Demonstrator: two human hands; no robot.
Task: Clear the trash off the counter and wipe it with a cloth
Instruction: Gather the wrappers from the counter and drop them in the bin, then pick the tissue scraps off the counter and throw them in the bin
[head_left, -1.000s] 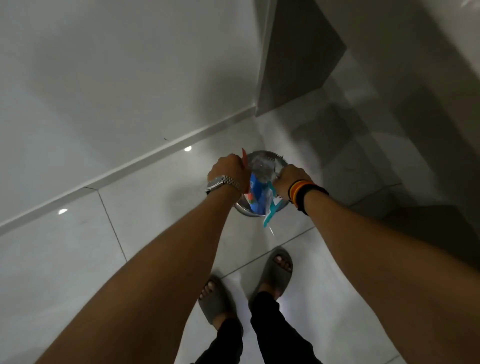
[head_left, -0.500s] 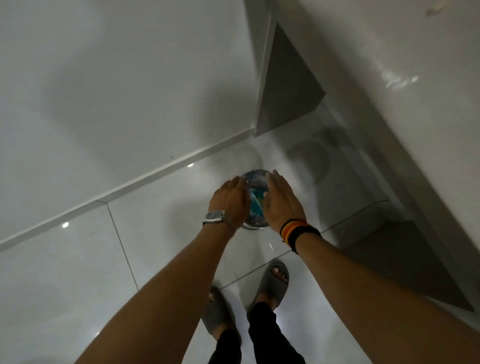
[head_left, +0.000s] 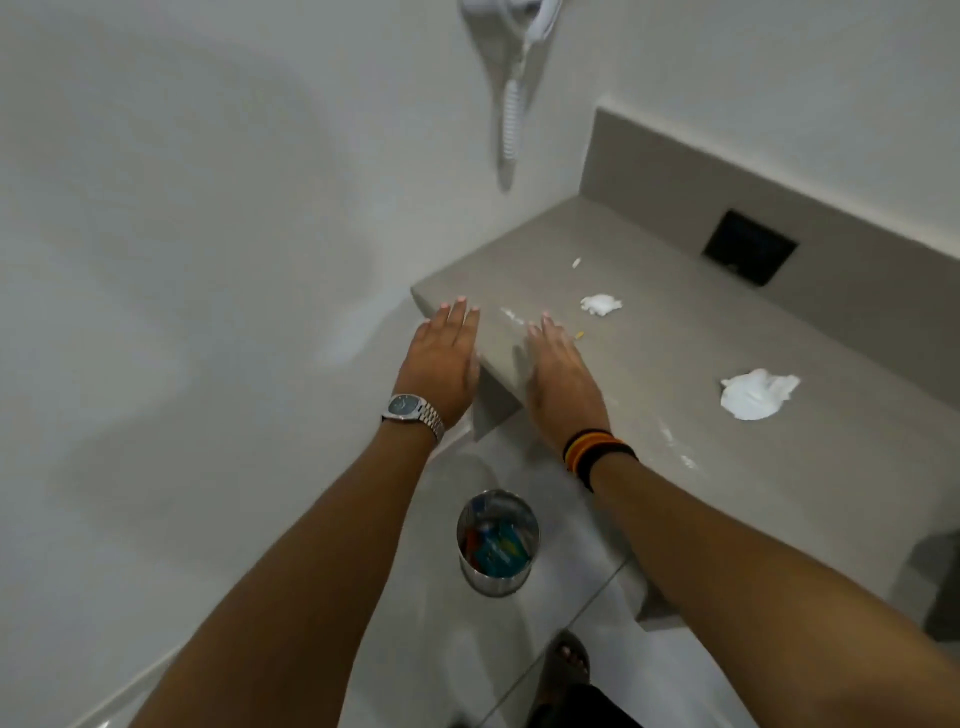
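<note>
We note left hand (head_left: 442, 364) and right hand (head_left: 563, 382) both flat, fingers spread, empty, over the counter (head_left: 675, 332) corner. Small tissue wad (head_left: 600, 304) just beyond the right fingertips; larger wad (head_left: 758, 395) further right. Metal bin (head_left: 497, 543) (wrappers inside) on floor below.

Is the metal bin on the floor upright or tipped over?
Upright. The metal bin stands on the floor tiles with its round mouth facing up, and colourful wrappers show inside.
</note>
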